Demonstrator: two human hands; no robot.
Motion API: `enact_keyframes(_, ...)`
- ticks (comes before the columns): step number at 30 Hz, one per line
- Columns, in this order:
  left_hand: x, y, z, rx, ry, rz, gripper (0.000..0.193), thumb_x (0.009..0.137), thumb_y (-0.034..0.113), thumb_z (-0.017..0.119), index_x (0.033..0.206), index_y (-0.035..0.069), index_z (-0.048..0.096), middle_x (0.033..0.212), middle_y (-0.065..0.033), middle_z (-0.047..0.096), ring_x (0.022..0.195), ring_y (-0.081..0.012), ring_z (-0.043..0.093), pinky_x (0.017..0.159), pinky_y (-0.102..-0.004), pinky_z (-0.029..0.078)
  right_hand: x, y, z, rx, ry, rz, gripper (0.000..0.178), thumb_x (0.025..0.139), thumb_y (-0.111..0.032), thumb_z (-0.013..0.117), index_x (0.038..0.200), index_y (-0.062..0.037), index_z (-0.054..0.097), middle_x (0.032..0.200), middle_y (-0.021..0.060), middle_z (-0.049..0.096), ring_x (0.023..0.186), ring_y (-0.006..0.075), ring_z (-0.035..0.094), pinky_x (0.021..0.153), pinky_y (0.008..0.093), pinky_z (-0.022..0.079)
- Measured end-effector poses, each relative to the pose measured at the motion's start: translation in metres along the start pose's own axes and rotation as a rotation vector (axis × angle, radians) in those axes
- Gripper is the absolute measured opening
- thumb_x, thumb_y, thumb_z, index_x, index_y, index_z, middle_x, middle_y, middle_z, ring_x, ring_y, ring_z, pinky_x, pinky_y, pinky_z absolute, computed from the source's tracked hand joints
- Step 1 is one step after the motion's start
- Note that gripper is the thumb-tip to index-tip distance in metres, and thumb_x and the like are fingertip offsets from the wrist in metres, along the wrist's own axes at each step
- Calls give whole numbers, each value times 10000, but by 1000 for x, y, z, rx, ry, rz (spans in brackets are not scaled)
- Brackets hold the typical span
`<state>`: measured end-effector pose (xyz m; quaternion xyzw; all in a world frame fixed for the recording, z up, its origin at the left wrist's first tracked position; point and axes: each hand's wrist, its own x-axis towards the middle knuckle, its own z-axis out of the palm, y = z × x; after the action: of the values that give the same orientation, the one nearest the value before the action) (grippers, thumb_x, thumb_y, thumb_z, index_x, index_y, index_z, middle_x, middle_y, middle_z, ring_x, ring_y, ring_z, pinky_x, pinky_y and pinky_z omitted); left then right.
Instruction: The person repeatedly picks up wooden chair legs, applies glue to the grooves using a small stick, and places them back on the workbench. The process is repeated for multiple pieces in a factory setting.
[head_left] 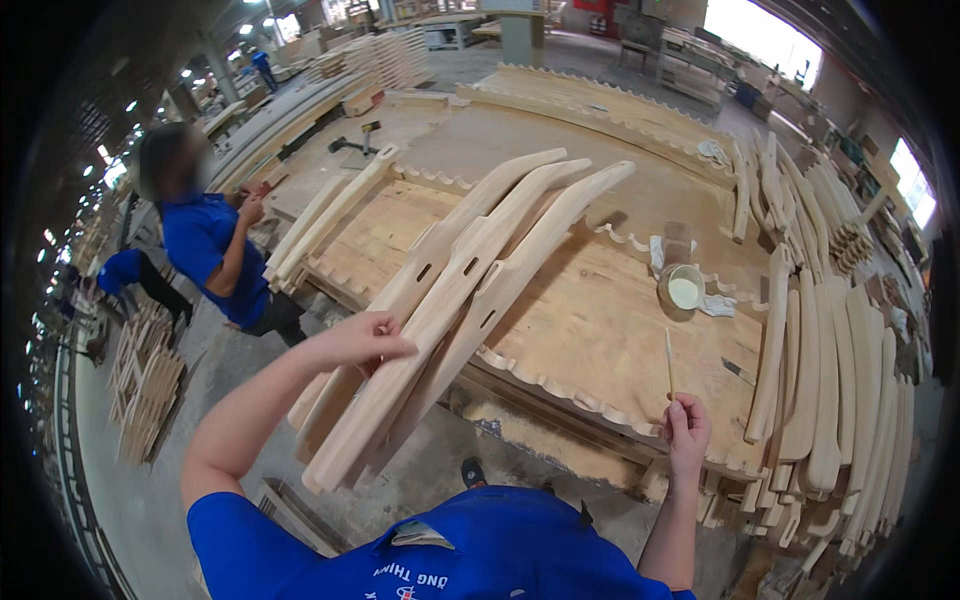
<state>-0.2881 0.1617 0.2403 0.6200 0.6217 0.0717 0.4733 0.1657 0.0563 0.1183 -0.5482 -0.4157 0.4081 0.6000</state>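
Note:
Several long curved wooden pieces with slots cut in them lie side by side, slanting over the near edge of the bench. My left hand point(368, 340) is closed at the near part of the middle slotted wooden piece point(440, 300), fingers curled over its edge. Beside it lies another slotted piece point(510, 262). In my right hand point(687, 425), thumb and fingers pinch a thin stick point(670, 365) with a pale tip, held upright above the bench. Beyond that hand stands a cup of pale, milky liquid point(684, 292).
Scalloped wooden strips point(590, 395) run across the wooden bench point(620, 330). White cloths point(718, 306) and a flat blade point(738, 371) lie on it. Curved wooden parts point(825, 380) are stacked at right. A hammer point(355, 143) lies at the far left, near a co-worker point(205, 240) in blue.

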Motion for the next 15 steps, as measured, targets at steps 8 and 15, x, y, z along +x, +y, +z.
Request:
enact_keyframes(8,-17,26,50,764,523,113,491,666,289,681,1025,16,486,963,-205,601,862,-373,614,734,-439,506,6,5,-28,235,-217,10,141,948,-116,528,987,1,596,667,-8,540,534,29,441,482,165,340)
enact_keyframes(15,-28,27,83,825,755,-58,385,718,173,639,999,27,419,893,-214,619,833,-375,629,703,-458,514,7,7,-41,341,-279,77,152,944,-114,531,1003,9,599,667,-5,543,533,26,429,485,164,341)
